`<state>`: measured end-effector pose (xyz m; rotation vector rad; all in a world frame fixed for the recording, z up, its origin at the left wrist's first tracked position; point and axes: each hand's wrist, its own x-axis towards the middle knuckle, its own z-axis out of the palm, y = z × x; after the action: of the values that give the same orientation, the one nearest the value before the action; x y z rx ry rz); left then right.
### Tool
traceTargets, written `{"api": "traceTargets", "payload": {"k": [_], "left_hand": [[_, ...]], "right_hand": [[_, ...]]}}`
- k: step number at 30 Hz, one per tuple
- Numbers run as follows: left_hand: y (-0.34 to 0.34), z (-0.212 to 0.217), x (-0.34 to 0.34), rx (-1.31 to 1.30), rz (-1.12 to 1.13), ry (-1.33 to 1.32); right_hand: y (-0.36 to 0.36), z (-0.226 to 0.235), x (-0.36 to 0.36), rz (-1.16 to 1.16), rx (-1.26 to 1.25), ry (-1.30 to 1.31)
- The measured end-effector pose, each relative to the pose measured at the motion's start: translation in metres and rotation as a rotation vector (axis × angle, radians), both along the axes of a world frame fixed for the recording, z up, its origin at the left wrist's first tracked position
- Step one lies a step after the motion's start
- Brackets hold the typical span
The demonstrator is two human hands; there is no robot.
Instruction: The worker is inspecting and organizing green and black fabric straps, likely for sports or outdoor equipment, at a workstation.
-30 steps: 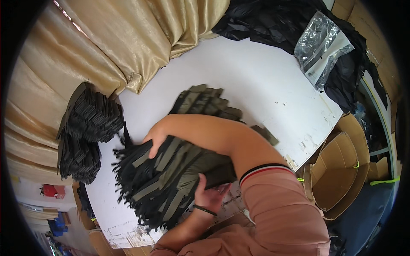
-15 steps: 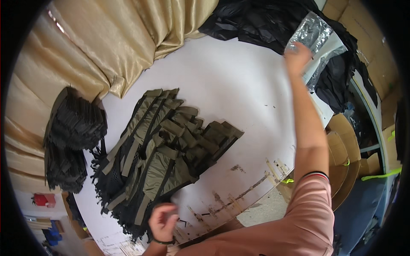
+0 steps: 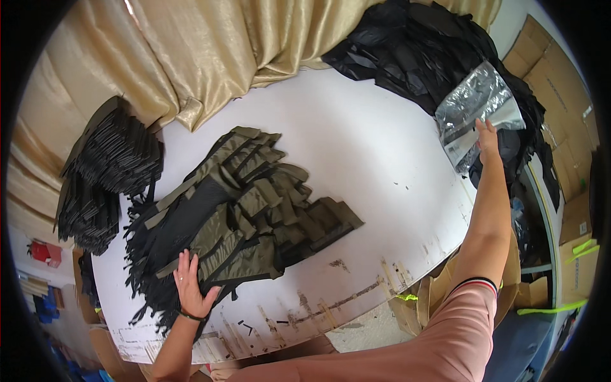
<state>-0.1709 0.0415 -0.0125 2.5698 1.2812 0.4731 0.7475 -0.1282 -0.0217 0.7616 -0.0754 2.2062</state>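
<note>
My left hand lies with its fingers spread on the near end of a pile of olive-green and black strap pieces. They look like sewn shoulder straps with mesh and webbing, overlapping in rows. At the far right my right hand, fingers stretched out, reaches to a clear plastic bag. Its fingertips seem to touch the bag, which carries a pale panel and rests on a heap of black fabric.
The white table has a worn, stained near edge. Stacked black pieces stand at its left, against a gold curtain. Cardboard boxes line the right side, with a blue surface below.
My left hand has moved left and forward onto the strap pile, fingers now spread. My right hand has loosened from the plastic bag, which now lies flatter on the black fabric. The view has shifted.
</note>
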Motion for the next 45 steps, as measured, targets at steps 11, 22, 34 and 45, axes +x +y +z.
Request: {"api": "traceTargets", "payload": {"k": [11, 22, 34, 45], "left_hand": [[0.045, 0.001, 0.032, 0.029, -0.257, -0.026], [0.03, -0.004, 0.022, 0.068, -0.19, -0.042], [-0.099, 0.037, -0.121, -1.275, -0.228, -1.734], [-0.031, 0.047, -0.351, -0.854, 0.614, -2.376]], "right_hand": [[0.024, 0.083, -0.158, -2.333, -0.725, -1.735], [0.062, 0.302, -0.505, -2.095, 0.011, -1.696], [0.127, 0.246, -0.866, -1.274, 0.43, -1.406], [0.135, 0.137, -1.024, -1.101, 0.884, -1.478]]}}
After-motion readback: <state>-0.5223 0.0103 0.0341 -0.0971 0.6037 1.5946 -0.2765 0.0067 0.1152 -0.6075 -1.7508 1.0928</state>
